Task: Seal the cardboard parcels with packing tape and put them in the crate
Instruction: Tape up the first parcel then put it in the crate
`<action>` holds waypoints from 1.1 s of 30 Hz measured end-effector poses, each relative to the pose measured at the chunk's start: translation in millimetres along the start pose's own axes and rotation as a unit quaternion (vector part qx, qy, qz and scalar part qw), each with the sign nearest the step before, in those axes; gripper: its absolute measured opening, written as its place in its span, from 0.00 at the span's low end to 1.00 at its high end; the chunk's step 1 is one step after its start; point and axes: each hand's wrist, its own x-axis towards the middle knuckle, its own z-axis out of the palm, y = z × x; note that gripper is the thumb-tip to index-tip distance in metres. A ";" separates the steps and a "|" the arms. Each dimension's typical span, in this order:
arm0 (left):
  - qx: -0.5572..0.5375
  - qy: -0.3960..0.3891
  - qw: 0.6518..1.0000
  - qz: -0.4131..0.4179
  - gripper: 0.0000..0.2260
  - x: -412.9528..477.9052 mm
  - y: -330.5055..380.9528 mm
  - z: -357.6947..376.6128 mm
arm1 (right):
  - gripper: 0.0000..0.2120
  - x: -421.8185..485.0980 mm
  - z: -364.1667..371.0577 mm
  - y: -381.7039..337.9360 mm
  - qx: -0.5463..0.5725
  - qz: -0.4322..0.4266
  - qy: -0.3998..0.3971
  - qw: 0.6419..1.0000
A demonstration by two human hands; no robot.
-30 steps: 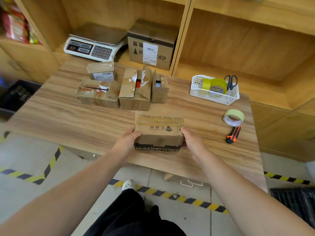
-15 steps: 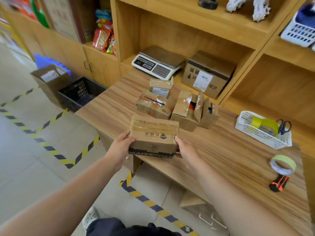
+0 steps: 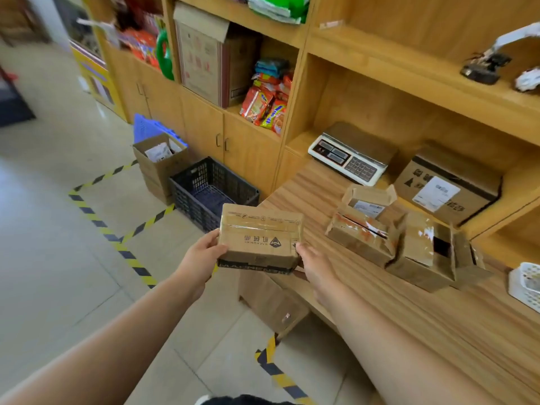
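Observation:
I hold a taped cardboard parcel in the air, past the table's left edge. My left hand grips its left end and my right hand grips its right end. Clear tape runs across the parcel's top. A black plastic crate stands on the floor beyond the parcel, beside the cabinet. On the wooden table lie three more parcels: a small one with open flaps, a long one and one with raised flaps.
An open carton stands on the floor left of the crate. A scale and a labelled box sit on the shelf behind the table. A white basket is at the right edge. Another carton lies under the table.
I lifted the parcel off the table and carried it left, past the table edge toward the crate. My view swung left, so the tape rolls and cutter left the frame.

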 end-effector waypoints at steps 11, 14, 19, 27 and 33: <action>-0.036 0.038 0.998 -0.046 0.19 112.6 40.2 -81.0 | 0.12 92.9 99.4 -53.1 0.011 0.014 -0.031 0.999; -0.036 0.052 0.997 -0.054 0.18 158.3 55.1 -91.9 | 0.14 136.9 121.2 -70.8 0.010 0.023 -0.042 0.999; -0.034 0.086 0.994 -0.060 0.15 228.7 92.7 -112.0 | 0.14 208.3 161.9 -109.1 -0.003 0.053 -0.064 0.997; -0.025 0.109 0.990 -0.087 0.16 326.6 135.3 -160.3 | 0.11 298.8 222.2 -166.0 -0.009 0.066 -0.093 0.993; -0.021 0.098 0.991 -0.086 0.17 402.5 152.1 -210.3 | 0.11 354.6 287.1 -186.3 -0.007 0.095 -0.070 0.993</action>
